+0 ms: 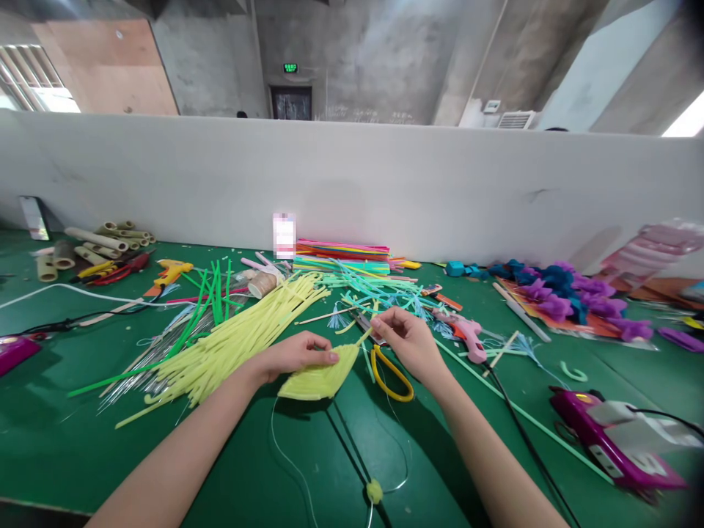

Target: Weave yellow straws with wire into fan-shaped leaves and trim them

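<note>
My left hand (300,356) pinches a yellow leaf-shaped piece (322,380), built from pipe cleaners laid side by side, between thumb and fingers. From its upper right corner a short yellow stem (364,337) sticks out, and the fingertips of my right hand (404,337) are closed on that stem. Scissors with yellow handles (393,375) lie just below my right hand. Nearer to me, a small yellow ball (374,491) sits on thin wire. Left of my left hand spreads a pile of yellow pipe cleaners (247,330).
A pink glue gun (467,334) lies right, a yellow glue gun (171,271) left. Purple and blue flowers (572,293) are at the far right, behind a magenta power strip (610,440). Coloured pipe cleaners (344,257) and a phone (284,236) stand near the white partition (352,169).
</note>
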Tool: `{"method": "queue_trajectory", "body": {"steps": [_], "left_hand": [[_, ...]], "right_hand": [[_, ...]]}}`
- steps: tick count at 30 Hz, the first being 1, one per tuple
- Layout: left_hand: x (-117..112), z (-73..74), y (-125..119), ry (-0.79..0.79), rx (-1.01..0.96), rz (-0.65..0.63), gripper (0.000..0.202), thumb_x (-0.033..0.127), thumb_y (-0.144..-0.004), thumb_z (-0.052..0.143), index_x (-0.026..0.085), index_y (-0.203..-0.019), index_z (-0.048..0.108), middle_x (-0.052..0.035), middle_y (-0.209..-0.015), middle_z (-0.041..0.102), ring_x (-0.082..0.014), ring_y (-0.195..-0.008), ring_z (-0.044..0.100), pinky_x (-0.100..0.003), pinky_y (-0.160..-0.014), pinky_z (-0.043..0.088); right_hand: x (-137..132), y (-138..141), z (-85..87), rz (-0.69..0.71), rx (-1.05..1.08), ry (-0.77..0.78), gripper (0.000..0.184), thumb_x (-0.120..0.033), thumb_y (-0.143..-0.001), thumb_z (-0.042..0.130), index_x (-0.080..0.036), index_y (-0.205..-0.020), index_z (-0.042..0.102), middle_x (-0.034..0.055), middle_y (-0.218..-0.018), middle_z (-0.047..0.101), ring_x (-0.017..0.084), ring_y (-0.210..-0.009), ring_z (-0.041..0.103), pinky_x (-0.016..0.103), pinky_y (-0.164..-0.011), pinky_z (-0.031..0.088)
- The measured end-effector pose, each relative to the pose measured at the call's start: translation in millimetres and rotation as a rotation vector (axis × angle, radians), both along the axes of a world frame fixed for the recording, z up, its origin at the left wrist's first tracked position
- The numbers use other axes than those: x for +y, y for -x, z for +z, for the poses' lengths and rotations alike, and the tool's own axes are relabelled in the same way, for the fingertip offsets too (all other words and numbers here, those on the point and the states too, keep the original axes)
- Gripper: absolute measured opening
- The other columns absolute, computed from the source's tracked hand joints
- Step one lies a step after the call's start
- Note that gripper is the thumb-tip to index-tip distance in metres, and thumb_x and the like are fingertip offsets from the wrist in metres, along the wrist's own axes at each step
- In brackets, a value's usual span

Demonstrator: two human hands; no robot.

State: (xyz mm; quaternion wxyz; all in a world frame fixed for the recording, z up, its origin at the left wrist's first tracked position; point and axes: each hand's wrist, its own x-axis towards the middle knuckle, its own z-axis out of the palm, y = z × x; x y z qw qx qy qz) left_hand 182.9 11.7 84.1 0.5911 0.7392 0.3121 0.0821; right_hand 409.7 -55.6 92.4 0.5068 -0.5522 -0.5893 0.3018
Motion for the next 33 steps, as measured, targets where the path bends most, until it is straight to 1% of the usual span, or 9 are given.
{"method": "queue_trajectory", "body": {"steps": [3,7,11,14,17,21,26,29,33], "left_hand": [[-0.9,-0.2,0.1,0.016,0.001,0.03,0.048,0.063,-0.068,0.064,0.017,-0.068,0.05,0.0052,-0.06,0.033,-0.0082,-0.053,0.026,-0.023,-0.046,0.016],[-2.6,0.3,-0.3,0.057,0.004,0.076,0.046,0.061,-0.07,0.065,0.018,-0.086,0.058,0.0054,-0.059,0.04,-0.0077,-0.05,0.03,-0.022,-0.044,0.017],[-1.3,-4.0,-1.0,0.085,-0.048,0.147,0.043,0.057,-0.07,0.067,0.017,-0.084,0.059,0.0035,-0.062,0.051,-0.0078,-0.05,0.042,-0.019,-0.044,0.023],[1.3,-9.5,-1.4,0.22,-0.125,0.173,0.042,0.056,-0.071,0.066,0.018,-0.087,0.056,-0.0006,-0.072,0.063,-0.0129,-0.057,0.056,-0.02,-0.049,0.034],[3.9,-13.6,-1.4,0.31,-0.18,0.186,0.044,0.056,-0.07,0.066,0.019,-0.09,0.054,-0.0035,-0.075,0.067,-0.0182,-0.061,0.062,-0.024,-0.05,0.041],[4.5,-12.3,-0.5,0.185,-0.208,0.23,0.042,0.054,-0.07,0.068,0.017,-0.084,0.056,0.0003,-0.071,0.062,-0.0138,-0.061,0.058,-0.022,-0.052,0.039],[0.9,-6.8,-0.4,0.162,-0.149,0.185,0.048,0.054,-0.065,0.073,0.018,-0.089,0.053,0.0044,-0.063,0.055,-0.0113,-0.055,0.052,-0.019,-0.048,0.032],[-0.7,-6.4,-1.9,0.076,-0.141,0.199,0.05,0.054,-0.06,0.076,0.018,-0.085,0.051,0.0062,-0.059,0.05,-0.0099,-0.051,0.048,-0.019,-0.046,0.028],[-1.9,-6.3,-3.5,0.081,-0.183,0.179,0.05,0.054,-0.06,0.076,0.018,-0.085,0.053,0.0028,-0.067,0.059,-0.0134,-0.059,0.056,-0.021,-0.05,0.034]], "right_hand": [[-2.4,3.8,1.3,-0.033,-0.067,-0.023,0.028,-0.048,-0.083,0.058,-0.021,-0.078,0.059,0.0029,-0.071,0.066,0.017,-0.064,0.061,0.029,-0.06,0.048],[-8.1,10.4,4.2,-0.064,-0.183,-0.039,0.026,-0.046,-0.085,0.056,-0.022,-0.079,0.061,0.0034,-0.072,0.068,0.018,-0.063,0.06,0.029,-0.059,0.047],[-17.0,19.4,5.5,-0.072,-0.359,-0.099,0.019,-0.039,-0.087,0.054,-0.023,-0.081,0.062,0.0021,-0.073,0.068,0.017,-0.064,0.06,0.028,-0.061,0.045],[-21.9,26.6,1.3,-0.024,-0.53,-0.183,0.014,-0.031,-0.088,0.052,-0.023,-0.084,0.061,0.0032,-0.078,0.068,0.018,-0.071,0.062,0.028,-0.066,0.045],[-22.4,33.1,-7.0,0.062,-0.698,-0.255,0.012,-0.024,-0.089,0.05,-0.021,-0.086,0.061,0.0062,-0.082,0.066,0.02,-0.076,0.061,0.028,-0.067,0.044],[-19.5,37.5,-16.7,0.146,-0.869,-0.323,0.014,-0.018,-0.088,0.048,-0.021,-0.087,0.062,0.0068,-0.081,0.065,0.019,-0.076,0.06,0.028,-0.067,0.043],[-19.8,37.0,-19.4,0.137,-0.849,-0.318,0.012,-0.02,-0.089,0.049,-0.02,-0.09,0.061,0.0071,-0.083,0.064,0.019,-0.078,0.06,0.028,-0.068,0.045],[-23.6,38.7,-16.1,0.15,-0.789,-0.313,0.013,-0.024,-0.089,0.05,-0.021,-0.092,0.062,0.0077,-0.085,0.064,0.019,-0.079,0.06,0.029,-0.069,0.045],[-28.6,42.1,-6.2,0.157,-0.606,-0.307,0.017,-0.031,-0.089,0.052,-0.023,-0.1,0.063,0.007,-0.086,0.064,0.02,-0.081,0.059,0.031,-0.073,0.046]]}}
